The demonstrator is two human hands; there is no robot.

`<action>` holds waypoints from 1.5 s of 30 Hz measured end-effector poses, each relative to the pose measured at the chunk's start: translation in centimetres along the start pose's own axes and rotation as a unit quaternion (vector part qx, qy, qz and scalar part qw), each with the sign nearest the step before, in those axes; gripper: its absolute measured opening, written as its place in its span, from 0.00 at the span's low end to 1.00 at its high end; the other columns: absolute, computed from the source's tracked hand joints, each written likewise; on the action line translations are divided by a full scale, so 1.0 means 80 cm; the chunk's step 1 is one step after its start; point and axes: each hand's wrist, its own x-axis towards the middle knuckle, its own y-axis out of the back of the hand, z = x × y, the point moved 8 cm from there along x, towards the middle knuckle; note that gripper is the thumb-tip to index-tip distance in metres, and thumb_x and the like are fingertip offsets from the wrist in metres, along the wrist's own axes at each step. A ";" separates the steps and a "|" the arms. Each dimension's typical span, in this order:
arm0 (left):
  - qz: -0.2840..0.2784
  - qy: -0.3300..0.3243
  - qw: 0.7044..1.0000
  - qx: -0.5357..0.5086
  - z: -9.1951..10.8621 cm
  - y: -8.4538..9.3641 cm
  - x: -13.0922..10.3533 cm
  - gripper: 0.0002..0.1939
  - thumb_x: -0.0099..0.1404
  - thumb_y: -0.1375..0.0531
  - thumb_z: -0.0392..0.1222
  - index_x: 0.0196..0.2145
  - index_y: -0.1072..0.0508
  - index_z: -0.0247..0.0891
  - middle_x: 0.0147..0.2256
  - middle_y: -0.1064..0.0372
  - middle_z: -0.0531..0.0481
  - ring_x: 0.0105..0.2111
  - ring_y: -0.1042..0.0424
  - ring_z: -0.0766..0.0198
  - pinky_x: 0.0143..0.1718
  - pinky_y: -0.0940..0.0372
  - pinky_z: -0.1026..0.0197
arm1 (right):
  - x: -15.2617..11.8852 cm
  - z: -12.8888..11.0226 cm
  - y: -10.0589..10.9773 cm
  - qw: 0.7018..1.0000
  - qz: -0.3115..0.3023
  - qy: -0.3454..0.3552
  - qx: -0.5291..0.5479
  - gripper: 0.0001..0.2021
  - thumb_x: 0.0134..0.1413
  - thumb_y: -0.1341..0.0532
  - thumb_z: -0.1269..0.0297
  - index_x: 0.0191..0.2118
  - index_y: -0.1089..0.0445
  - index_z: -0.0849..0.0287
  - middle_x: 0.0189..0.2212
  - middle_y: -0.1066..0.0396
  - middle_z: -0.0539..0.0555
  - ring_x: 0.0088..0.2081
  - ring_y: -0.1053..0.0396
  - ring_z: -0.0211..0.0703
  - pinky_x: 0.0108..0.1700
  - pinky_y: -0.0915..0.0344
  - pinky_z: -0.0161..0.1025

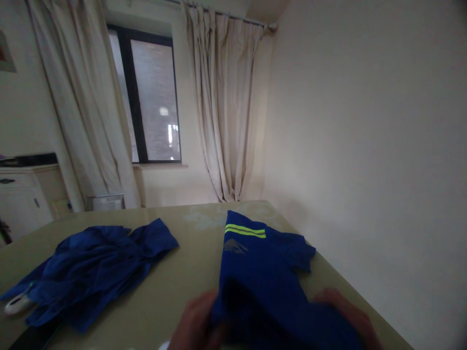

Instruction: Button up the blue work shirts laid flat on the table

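Observation:
A blue shirt (260,262) with two bright yellow-green stripes and a dark logo lies partly on the table, its short sleeve toward the wall. My left hand (197,321) grips the near left edge of this shirt, with fingers closed and blurred. At the near right edge, my right hand (348,311) is against the raised cloth; blur and fabric hide its fingertips. The near part of the shirt is lifted and bunched between both hands. A second blue garment (98,267) lies crumpled on the left, touched by neither hand.
The pale green table (182,287) meets a white wall on the right. A white object (18,304) and a black item (36,335) sit by the crumpled garment. Beyond are curtains (226,97), a window (156,97), and a white cabinet (22,199).

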 end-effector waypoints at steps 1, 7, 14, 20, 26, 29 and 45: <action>0.029 -0.011 0.999 -0.019 0.012 0.017 0.037 0.21 0.74 0.51 0.57 0.47 0.24 0.43 0.43 0.22 0.46 0.42 0.24 0.55 0.44 0.27 0.56 | 0.033 0.013 -0.002 1.000 0.003 -0.015 0.001 0.15 0.67 0.39 0.55 0.53 0.29 0.56 0.51 0.27 0.56 0.47 0.26 0.48 0.49 0.27 0.47; 0.271 0.035 0.952 -0.139 -0.005 0.091 0.159 0.23 0.70 0.45 0.47 0.58 0.37 0.33 0.53 0.30 0.34 0.40 0.23 0.59 0.35 0.27 0.59 | 0.172 0.079 -0.014 0.968 0.101 -0.227 -0.043 0.23 0.61 0.41 0.54 0.57 0.31 0.63 0.50 0.26 0.67 0.52 0.29 0.62 0.56 0.35 0.53; 0.201 0.077 0.972 0.096 -0.181 0.030 0.038 0.19 0.70 0.51 0.46 0.51 0.29 0.39 0.47 0.25 0.43 0.38 0.23 0.57 0.47 0.29 0.51 | 0.065 -0.011 -0.125 0.992 -0.088 -0.080 -0.041 0.32 0.60 0.40 0.41 0.65 0.36 0.52 0.64 0.37 0.61 0.64 0.39 0.59 0.65 0.43 0.56; 0.246 0.158 0.891 0.347 -0.246 0.088 -0.003 0.25 0.69 0.51 0.39 0.62 0.33 0.36 0.62 0.35 0.38 0.60 0.37 0.47 0.60 0.41 0.44 | 0.027 -0.024 -0.223 0.958 -0.271 -0.065 -0.075 0.29 0.66 0.45 0.45 0.69 0.40 0.46 0.70 0.44 0.58 0.69 0.46 0.61 0.69 0.50 0.61; 0.281 0.230 0.774 0.519 -0.275 0.178 -0.018 0.31 0.68 0.49 0.35 0.68 0.41 0.36 0.71 0.52 0.34 0.71 0.54 0.44 0.68 0.64 0.34 | 0.134 0.031 -0.267 0.946 -0.277 -0.057 -0.159 0.21 0.68 0.46 0.64 0.63 0.31 0.51 0.64 0.34 0.58 0.64 0.37 0.57 0.64 0.41 0.56; 0.215 0.306 0.805 0.460 -0.329 0.204 -0.023 0.24 0.69 0.49 0.36 0.61 0.30 0.41 0.63 0.35 0.36 0.64 0.39 0.43 0.66 0.62 0.28 | 0.181 0.058 -0.270 0.937 -0.227 -0.139 -0.227 0.24 0.67 0.49 0.69 0.65 0.34 0.54 0.65 0.37 0.64 0.64 0.38 0.61 0.63 0.44 0.63; -0.056 -0.032 0.991 0.114 -0.082 0.058 -0.001 0.28 0.55 0.35 0.42 0.55 0.26 0.47 0.56 0.27 0.48 0.55 0.30 0.49 0.61 0.39 0.51 | 0.172 -0.145 -0.276 0.914 -0.319 0.174 0.182 0.19 0.58 0.42 0.69 0.54 0.26 0.52 0.51 0.24 0.54 0.53 0.27 0.50 0.57 0.34 0.45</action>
